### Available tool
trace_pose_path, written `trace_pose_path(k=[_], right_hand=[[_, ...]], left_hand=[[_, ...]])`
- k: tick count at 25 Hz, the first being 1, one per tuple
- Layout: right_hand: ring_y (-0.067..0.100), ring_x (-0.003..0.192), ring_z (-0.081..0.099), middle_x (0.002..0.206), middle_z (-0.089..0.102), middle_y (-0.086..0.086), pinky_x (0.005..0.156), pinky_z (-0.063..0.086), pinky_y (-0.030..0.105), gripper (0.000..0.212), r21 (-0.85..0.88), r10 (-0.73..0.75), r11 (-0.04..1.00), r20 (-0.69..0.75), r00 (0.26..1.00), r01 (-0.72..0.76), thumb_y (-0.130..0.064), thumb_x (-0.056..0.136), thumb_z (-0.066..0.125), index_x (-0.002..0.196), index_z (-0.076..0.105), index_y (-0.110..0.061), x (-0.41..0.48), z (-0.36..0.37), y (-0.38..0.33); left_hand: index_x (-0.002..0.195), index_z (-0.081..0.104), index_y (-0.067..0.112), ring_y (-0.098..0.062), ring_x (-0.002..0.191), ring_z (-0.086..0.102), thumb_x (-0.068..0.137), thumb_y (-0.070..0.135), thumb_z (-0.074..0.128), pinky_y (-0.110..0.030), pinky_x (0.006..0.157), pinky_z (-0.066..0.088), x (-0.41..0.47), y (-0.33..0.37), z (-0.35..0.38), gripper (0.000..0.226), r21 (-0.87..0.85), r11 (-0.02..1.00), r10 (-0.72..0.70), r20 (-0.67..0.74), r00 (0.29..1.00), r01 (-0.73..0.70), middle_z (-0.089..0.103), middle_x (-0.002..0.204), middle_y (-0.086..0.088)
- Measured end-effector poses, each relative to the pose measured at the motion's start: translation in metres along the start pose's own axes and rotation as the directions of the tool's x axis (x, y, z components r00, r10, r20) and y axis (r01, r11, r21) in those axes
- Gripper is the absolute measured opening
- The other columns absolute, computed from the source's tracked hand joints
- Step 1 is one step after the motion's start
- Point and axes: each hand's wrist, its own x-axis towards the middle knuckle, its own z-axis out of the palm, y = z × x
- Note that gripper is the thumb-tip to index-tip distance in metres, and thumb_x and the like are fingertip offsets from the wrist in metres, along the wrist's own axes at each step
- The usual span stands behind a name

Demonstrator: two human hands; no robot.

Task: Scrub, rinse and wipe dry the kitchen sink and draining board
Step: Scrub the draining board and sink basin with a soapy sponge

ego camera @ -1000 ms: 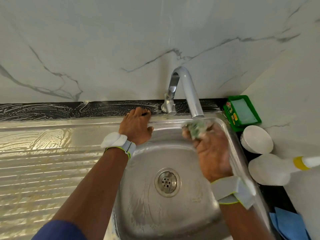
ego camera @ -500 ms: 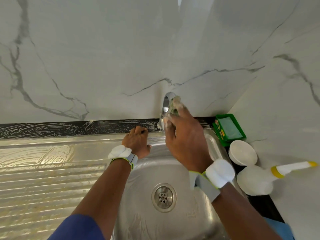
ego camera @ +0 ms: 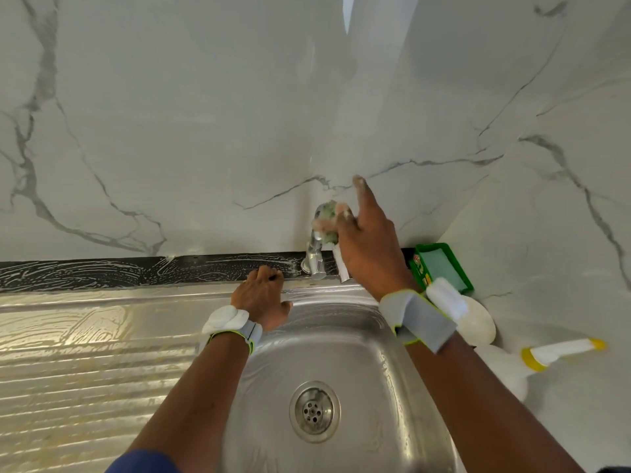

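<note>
Now: scrubbing stage, by my reading; soap streaks lie everywhere and nothing looks rinsed or wiped yet.
Right hand: the right hand grasps a small green scouring pad and presses it against the bend of the curved chrome tap; the index finger sticks out straight, clear of the pad.
Why held so: wrapping the pad round the spout probably lets it rub the curved metal on more than one side.
Left hand: the left hand holds nothing; its fingers rest bent on the sink's back rim, likely as a brace while the person leans in.
Sink: the square stainless steel sink sits below both arms, its wall filmed with suds around the round perforated drain strainer.
Draining board: the ribbed steel draining board lies to the left, smeared with lather.
Desk: the black desk strip behind the sink carries swirled foam marks.
Aside: a green rectangular soap tray, a white round bowl and a white bottle with a yellow collar stand right of the sink, seemingly parked within reach.
Next: rinsing would need the tap opened.
</note>
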Motion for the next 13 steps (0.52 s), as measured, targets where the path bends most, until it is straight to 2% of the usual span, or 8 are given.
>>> trace_pose_path(k=[2,4,5,7,9,11,12,13], right_hand=[[-0.009,0.069,0.066,0.093,0.076,-0.008,0.067,0.047,0.004,0.05,0.07,-0.039,0.996,-0.126,0.991,0.048,-0.017,0.099,0.057,0.146,0.041,-0.024,-0.016,0.0,0.011],[-0.005,0.085,0.066,0.096,0.072,-0.009,0.076,0.055,0.015,0.039,0.053,-0.054,0.996,-0.286,0.957,0.072,-0.014,0.088,0.073,0.124,0.06,-0.023,-0.02,-0.002,0.021],[-0.005,0.088,0.065,0.099,0.07,-0.008,0.078,0.056,0.017,0.032,0.034,-0.036,0.998,-0.31,0.95,0.048,-0.018,0.083,0.077,0.113,0.066,-0.024,-0.017,-0.005,0.024],[-0.006,0.085,0.066,0.095,0.073,-0.01,0.08,0.057,0.018,0.021,0.012,0.033,0.999,-0.246,0.969,-0.031,-0.024,0.078,0.083,0.098,0.075,-0.025,-0.005,-0.007,0.025],[0.001,0.078,0.07,0.083,0.075,-0.01,0.079,0.061,0.027,0.017,0.1,0.14,0.987,-0.176,0.974,-0.123,-0.025,0.074,0.087,0.089,0.078,-0.024,0.016,-0.004,0.022],[0.008,0.076,0.072,0.078,0.076,-0.008,0.078,0.062,0.033,0.013,0.164,0.219,0.968,-0.195,0.956,-0.188,-0.025,0.072,0.087,0.081,0.079,-0.022,0.038,0.002,0.012],[0.008,0.075,0.071,0.078,0.076,-0.006,0.079,0.061,0.033,0.007,0.081,0.172,0.984,-0.209,0.963,-0.158,-0.023,0.075,0.084,0.08,0.079,-0.02,0.044,0.005,0.005],[0.01,0.073,0.07,0.079,0.076,-0.003,0.078,0.061,0.034,0.001,-0.102,0.057,0.992,-0.198,0.979,-0.078,-0.018,0.081,0.078,0.081,0.078,-0.019,0.043,0.009,0.002]], left_hand=[[0.147,0.046,0.02,-0.027,0.137,0.041,0.095,0.053,0.059,-0.04,0.106,0.047,0.0,-0.002,0.001,0.064,-0.004,1.0,0.005,-0.011,1.0,-0.005,0.037,0.151,-0.001],[0.148,0.046,0.02,-0.027,0.137,0.041,0.095,0.053,0.059,-0.04,0.107,0.047,0.0,-0.002,0.002,0.064,-0.007,1.0,0.007,-0.02,1.0,-0.008,0.036,0.152,-0.001],[0.149,0.045,0.02,-0.027,0.137,0.041,0.095,0.053,0.059,-0.039,0.108,0.046,0.0,-0.002,0.002,0.065,-0.009,1.0,0.009,-0.022,1.0,-0.009,0.036,0.152,-0.001],[0.149,0.045,0.02,-0.027,0.138,0.04,0.095,0.054,0.059,-0.039,0.108,0.046,0.0,-0.002,0.003,0.066,-0.013,1.0,0.012,-0.023,1.0,-0.012,0.036,0.153,-0.001],[0.151,0.044,0.02,-0.027,0.139,0.04,0.095,0.054,0.058,-0.039,0.108,0.046,0.0,-0.002,0.001,0.066,-0.016,1.0,0.01,-0.022,1.0,-0.01,0.036,0.153,-0.001],[0.151,0.043,0.02,-0.027,0.139,0.04,0.095,0.053,0.058,-0.039,0.109,0.046,0.0,-0.002,0.001,0.067,-0.016,1.0,0.011,-0.016,1.0,-0.011,0.036,0.153,-0.001],[0.151,0.043,0.02,-0.028,0.138,0.04,0.095,0.053,0.059,-0.039,0.109,0.045,-0.001,-0.002,0.001,0.067,-0.009,1.0,0.013,-0.017,1.0,-0.013,0.036,0.153,-0.001],[0.151,0.043,0.019,-0.027,0.138,0.041,0.095,0.053,0.059,-0.039,0.109,0.045,-0.001,-0.002,0.001,0.068,-0.006,1.0,0.015,-0.019,1.0,-0.015,0.036,0.152,-0.002]])
